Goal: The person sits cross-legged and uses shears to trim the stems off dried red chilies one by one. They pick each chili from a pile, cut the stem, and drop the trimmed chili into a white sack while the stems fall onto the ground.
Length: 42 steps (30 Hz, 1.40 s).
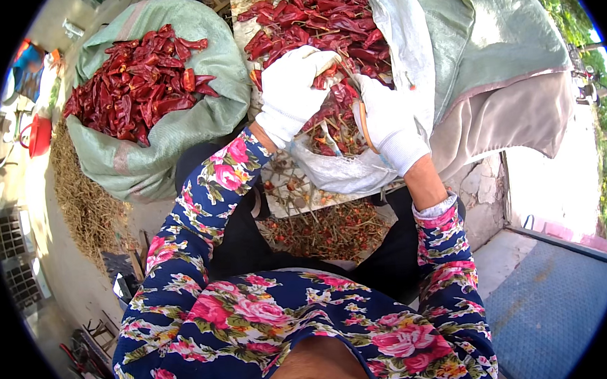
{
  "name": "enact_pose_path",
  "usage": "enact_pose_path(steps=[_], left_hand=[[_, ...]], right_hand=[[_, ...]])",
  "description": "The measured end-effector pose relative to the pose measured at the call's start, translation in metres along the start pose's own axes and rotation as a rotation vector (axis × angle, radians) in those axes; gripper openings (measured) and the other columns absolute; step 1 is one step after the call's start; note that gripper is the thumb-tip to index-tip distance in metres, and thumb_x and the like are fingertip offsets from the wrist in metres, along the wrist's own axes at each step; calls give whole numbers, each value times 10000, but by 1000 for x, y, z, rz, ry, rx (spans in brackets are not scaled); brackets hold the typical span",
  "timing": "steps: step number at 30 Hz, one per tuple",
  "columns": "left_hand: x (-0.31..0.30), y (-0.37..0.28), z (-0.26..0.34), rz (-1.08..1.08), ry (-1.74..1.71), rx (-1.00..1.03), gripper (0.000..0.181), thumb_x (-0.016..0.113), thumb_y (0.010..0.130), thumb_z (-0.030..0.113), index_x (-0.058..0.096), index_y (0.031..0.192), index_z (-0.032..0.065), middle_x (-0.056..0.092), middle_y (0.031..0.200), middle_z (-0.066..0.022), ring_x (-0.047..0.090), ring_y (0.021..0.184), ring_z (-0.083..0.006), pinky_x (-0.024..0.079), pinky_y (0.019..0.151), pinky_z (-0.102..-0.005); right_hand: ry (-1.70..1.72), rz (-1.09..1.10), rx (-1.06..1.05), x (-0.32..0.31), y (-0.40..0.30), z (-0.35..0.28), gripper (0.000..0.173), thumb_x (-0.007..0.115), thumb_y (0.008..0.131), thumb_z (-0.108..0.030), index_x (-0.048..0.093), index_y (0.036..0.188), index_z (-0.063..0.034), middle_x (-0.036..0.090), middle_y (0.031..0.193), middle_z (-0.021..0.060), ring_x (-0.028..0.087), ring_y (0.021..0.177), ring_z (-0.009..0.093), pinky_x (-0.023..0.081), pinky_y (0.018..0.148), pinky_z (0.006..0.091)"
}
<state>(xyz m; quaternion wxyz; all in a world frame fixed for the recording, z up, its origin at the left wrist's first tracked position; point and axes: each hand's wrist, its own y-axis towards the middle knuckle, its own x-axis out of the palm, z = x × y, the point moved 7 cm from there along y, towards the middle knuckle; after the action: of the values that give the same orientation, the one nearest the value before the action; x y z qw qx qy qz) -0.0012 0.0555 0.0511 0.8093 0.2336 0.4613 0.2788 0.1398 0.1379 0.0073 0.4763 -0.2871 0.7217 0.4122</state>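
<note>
My left hand (292, 92), in a white knit glove, pinches a dried red chili pepper (324, 78) between thumb and fingers. Close beside it, my right hand (389, 114), also gloved, grips a tool with an orange looped handle (365, 124), apparently scissors. Its tip meets the stem area of the held pepper, partly hidden by the fingers. Below both hands gapes a white woven sack (344, 174), with red chilies and stem bits inside. A heap of dried red chilies (320, 13) with stems spreads just beyond the hands.
To the left stands a green woven sack (178, 160) filled with red chilies (138, 85). Cut stems and scraps (326, 229) litter the ground between my legs. More green sacking (511, 29) drapes at right. A blue textured metal plate (551, 305) lies at lower right; a red bucket (39, 136) stands far left.
</note>
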Motion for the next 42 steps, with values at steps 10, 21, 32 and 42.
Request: enact_pose_path(steps=[10, 21, 32, 42], left_hand=[[-2, 0, -5, 82, -147, -60, 352, 674, 732, -48, 720, 1074, 23, 700, 963, -126, 694, 899, -272, 552, 834, -330], [19, 5, -43, 42, -381, -322, 296, 833, 840, 134, 673, 1057, 12, 668, 1027, -46, 628, 950, -122, 508, 888, -273], [20, 2, -54, -129, -481, -501, 438, 816, 848, 191, 638, 1165, -52, 703, 1009, -83, 639, 890, -115, 534, 832, -270], [23, -2, -55, -113, -591, -569, 410, 813, 842, 194, 618, 1135, -17, 664, 946, -41, 611, 839, -95, 530, 760, -261]], right_hand=[[58, -100, 123, -10, 2, -10, 208, 615, 942, -257, 592, 1007, -60, 663, 710, 163, 690, 682, 368, 531, 622, 457], [-165, -407, 513, 59, -24, 145, 506, 572, 952, -524, 708, 1046, -45, 721, 997, 254, 690, 1006, 425, 538, 901, 482], [-340, -493, 642, 62, -37, 216, 418, 521, 934, -437, 708, 1109, -106, 725, 1055, 232, 700, 1009, 407, 542, 885, 499], [-482, -527, 545, 66, -41, 213, 283, 550, 946, -344, 671, 1031, -103, 738, 1019, 211, 715, 971, 396, 545, 844, 527]])
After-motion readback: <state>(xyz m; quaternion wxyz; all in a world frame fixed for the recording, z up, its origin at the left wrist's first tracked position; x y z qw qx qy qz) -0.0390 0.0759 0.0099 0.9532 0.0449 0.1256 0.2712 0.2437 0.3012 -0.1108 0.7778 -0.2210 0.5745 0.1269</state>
